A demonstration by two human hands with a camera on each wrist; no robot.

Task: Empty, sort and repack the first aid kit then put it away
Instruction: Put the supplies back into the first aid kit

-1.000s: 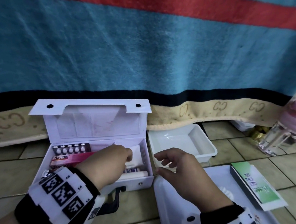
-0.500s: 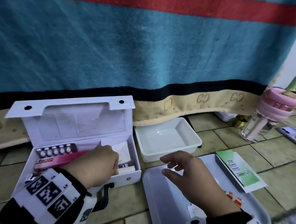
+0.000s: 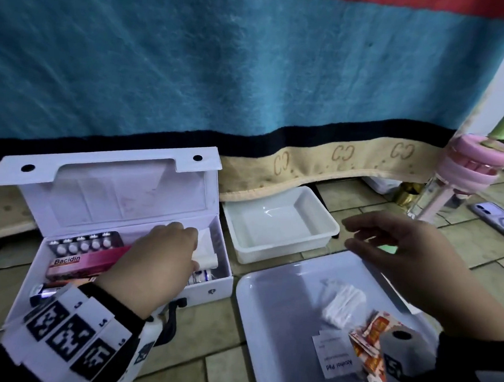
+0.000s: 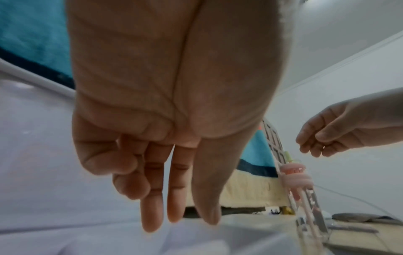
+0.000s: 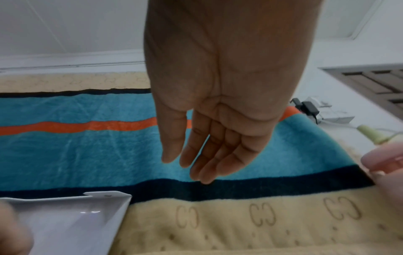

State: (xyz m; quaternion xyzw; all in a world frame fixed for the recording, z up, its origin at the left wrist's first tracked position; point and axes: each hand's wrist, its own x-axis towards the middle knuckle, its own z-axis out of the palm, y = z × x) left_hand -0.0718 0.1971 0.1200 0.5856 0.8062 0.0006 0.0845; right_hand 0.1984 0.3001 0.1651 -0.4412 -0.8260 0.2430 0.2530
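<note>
1. My left hand (image 3: 162, 262) was down in the right end of the open first aid kit (image 3: 211, 289), which sat on the floor tiles. Its fingers reached onto a white packet (image 3: 206, 248); whether they gripped it, I couldn't tell.
2. The Bacidin box (image 3: 84, 264) and blister strip (image 3: 84, 243) lay at the kit's left.
3. I judged a clean pinch best, lifting straight up.
4. My right hand (image 3: 401, 255) hovered loose and empty over the far edge of the tray (image 3: 265, 326).
</note>
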